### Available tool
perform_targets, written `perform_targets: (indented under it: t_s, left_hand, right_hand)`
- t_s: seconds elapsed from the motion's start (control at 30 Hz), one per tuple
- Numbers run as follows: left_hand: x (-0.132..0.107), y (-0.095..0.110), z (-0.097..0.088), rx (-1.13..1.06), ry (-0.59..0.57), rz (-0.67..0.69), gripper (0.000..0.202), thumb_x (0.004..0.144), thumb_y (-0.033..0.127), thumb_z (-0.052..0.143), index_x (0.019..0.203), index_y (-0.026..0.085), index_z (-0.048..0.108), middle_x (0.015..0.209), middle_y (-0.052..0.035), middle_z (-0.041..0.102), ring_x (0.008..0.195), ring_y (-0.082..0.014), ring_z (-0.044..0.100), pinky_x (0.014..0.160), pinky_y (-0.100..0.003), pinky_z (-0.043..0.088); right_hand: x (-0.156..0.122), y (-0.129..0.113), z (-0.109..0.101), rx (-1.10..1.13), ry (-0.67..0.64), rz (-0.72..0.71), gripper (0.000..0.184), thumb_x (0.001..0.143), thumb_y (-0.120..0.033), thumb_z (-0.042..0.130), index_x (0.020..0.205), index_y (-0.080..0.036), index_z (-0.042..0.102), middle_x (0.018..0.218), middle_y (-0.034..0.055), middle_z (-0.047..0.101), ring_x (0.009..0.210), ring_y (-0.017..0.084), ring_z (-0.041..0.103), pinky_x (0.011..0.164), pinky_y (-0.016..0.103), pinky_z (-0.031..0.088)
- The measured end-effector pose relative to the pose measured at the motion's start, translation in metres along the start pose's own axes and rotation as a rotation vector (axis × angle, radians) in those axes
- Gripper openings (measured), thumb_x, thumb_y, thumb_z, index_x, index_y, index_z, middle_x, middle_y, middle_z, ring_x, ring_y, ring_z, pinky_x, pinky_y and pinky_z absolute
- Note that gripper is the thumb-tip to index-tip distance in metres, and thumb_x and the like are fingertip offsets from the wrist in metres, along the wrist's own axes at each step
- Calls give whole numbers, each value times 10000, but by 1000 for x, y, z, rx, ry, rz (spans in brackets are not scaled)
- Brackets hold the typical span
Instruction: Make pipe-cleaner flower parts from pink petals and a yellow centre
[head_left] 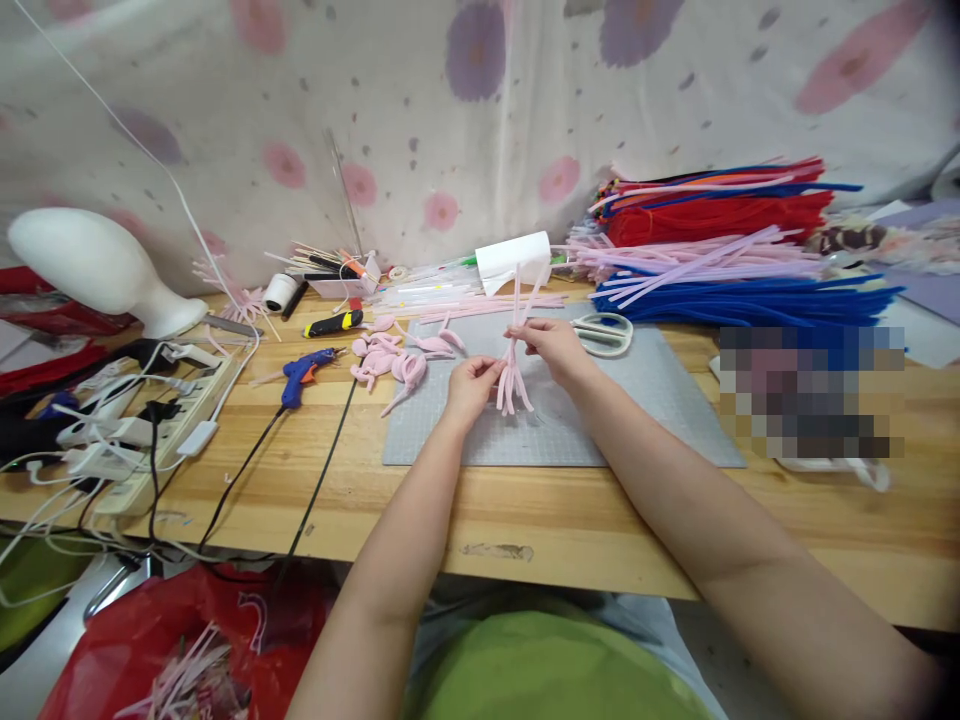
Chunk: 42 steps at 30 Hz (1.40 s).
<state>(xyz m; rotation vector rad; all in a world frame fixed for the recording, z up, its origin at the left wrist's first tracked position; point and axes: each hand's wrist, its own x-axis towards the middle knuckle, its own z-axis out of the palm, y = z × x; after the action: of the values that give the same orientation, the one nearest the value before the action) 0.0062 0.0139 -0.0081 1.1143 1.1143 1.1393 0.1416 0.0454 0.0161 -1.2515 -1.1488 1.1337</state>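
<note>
Both my hands work over a grey cutting mat (645, 400) on the wooden table. My left hand (472, 385) pinches the middle of a bundle of pink pipe cleaners (514, 375), whose looped ends hang down towards the mat. My right hand (551, 345) is closed on the same bundle a little higher, where long pink stems rise up and back. Several finished pink looped pieces (390, 362) lie at the mat's left edge.
Scissors (606, 334) lie just right of my right hand. A blue glue gun (306, 370), a yellow-black utility knife (334, 323), a power strip (161, 425) with cables and a white foam head (101, 265) sit left. Stacks of coloured pipe cleaners (720, 250) fill the back right.
</note>
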Motion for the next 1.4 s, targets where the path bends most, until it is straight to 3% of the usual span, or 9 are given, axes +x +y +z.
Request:
perform_targets:
  t_s: [0.27,0.4,0.53,0.77,1.0,1.13,1.27,1.4]
  left_hand:
    - [6,-1,-2,25,-36,44,211,617,330,657,606,141,562,538,19,575,493,-87,515,517,-226,425]
    - [7,3,-1,-45,-19,17,218,626,323,658,745,153,589,671,11,606,588,-91,544,560,-217,429]
    - [7,3,2,-81,-34,-28,211,625,305,661,728,148,564,630,19,574,569,-82,522,561,-211,424]
    - [6,0,4,-72,-94,17,155,693,297,597,729,154,547,602,35,527,523,-66,460,544,-209,403]
    - [8,-10,4,163,-74,156,112,745,261,521,696,161,532,596,33,515,539,-68,436,532,-191,356]
    - [7,-11,3,202,-58,204,103,733,254,524,684,164,537,605,36,516,548,-66,434,542,-187,353]
    - [3,0,1,85,-107,85,160,730,305,516,679,157,550,600,30,519,548,-77,462,537,-202,375]
    - [1,6,0,-34,-146,-7,202,680,352,585,702,151,574,636,21,546,576,-88,487,552,-217,394]
  right_hand:
    - [-1,-1,8,-67,60,-96,224,634,-368,610,607,-148,581,582,0,546,551,93,493,519,236,450]
    - [-2,2,11,-80,-44,-119,227,662,-369,597,609,-155,543,553,-22,493,511,83,475,490,230,438]
    - [-4,3,9,-40,-137,-110,229,671,-381,592,646,-157,556,542,-32,467,509,75,446,472,210,395]
    - [-3,5,5,164,-205,-38,256,618,-392,652,689,-164,560,604,-38,493,552,64,458,528,209,401]
    - [2,5,6,167,-14,-165,221,604,-340,650,615,-173,506,528,-54,459,473,51,392,461,202,352]
    - [5,5,4,74,29,-224,199,630,-334,623,630,-177,501,544,-49,464,483,63,401,448,207,355]
    - [5,7,3,5,14,-276,185,659,-344,599,668,-176,522,581,-40,476,512,72,411,461,211,360]
    - [-2,5,7,-26,-145,-270,211,662,-371,600,663,-176,521,590,-35,475,538,80,426,501,223,371]
